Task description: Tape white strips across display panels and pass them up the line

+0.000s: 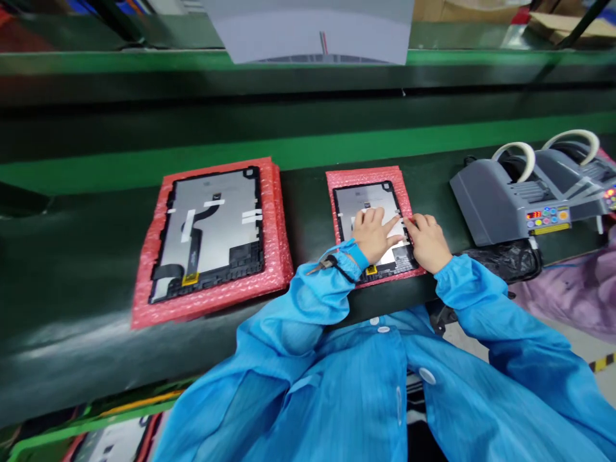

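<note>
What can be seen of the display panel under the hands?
The tablet-sized display panel lies flat with its silver-grey metallic back facing up and a black frame around it. White tape strips cross it, and a small yellow label sits at the lower edge. It rests on a pink bubble-wrap sheet on a dark green conveyor belt. The left hand's fingers lie on its middle; the right hand touches its right edge.

Your head-worn camera, set above your chest, facing forward and down, looking across the dark conveyor belt [301, 218], close over your left hand [373, 236] and your right hand [428, 242], your blue smock [346, 398] filling the lower frame, wide-angle bowing at the edges
</note>
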The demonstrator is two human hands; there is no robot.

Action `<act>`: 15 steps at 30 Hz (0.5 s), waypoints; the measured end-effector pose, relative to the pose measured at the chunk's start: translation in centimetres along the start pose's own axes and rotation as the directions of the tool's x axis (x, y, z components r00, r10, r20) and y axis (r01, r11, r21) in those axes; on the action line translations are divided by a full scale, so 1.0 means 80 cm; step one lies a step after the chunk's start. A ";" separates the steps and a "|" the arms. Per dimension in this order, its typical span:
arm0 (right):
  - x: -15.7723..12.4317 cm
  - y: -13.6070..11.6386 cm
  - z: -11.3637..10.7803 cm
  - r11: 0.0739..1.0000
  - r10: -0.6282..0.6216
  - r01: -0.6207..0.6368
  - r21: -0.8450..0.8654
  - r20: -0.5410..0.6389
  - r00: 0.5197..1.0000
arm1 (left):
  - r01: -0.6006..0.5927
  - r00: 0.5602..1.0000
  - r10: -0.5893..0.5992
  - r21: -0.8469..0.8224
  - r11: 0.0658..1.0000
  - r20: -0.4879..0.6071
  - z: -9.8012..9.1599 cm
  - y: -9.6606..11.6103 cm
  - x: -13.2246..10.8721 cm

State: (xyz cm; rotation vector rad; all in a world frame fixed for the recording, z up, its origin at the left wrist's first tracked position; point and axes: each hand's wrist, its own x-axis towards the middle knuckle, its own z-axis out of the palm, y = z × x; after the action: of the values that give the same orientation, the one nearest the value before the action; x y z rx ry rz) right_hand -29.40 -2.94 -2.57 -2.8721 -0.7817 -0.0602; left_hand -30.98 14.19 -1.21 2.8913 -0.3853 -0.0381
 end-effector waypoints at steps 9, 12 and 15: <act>0.035 0.036 -0.003 0.819 0.418 -0.406 0.405 0.063 0.906 | 0.481 0.875 -0.472 0.081 0.873 -0.108 -0.034 -0.032 -0.050; 0.055 0.032 -0.009 0.803 0.425 -0.454 0.387 0.164 0.890 | 0.588 0.805 -0.591 0.069 0.806 0.046 -0.034 -0.046 -0.054; 0.061 0.023 -0.011 0.847 0.351 -0.339 0.409 0.048 0.935 | 0.591 0.803 -0.585 -0.031 0.806 0.115 -0.028 -0.056 -0.054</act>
State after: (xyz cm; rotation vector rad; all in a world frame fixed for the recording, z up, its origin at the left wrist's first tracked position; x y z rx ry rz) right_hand -24.22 -2.20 -1.58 -2.5451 -0.2193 0.0977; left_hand -33.86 19.98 -0.04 2.8249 0.5105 -0.2930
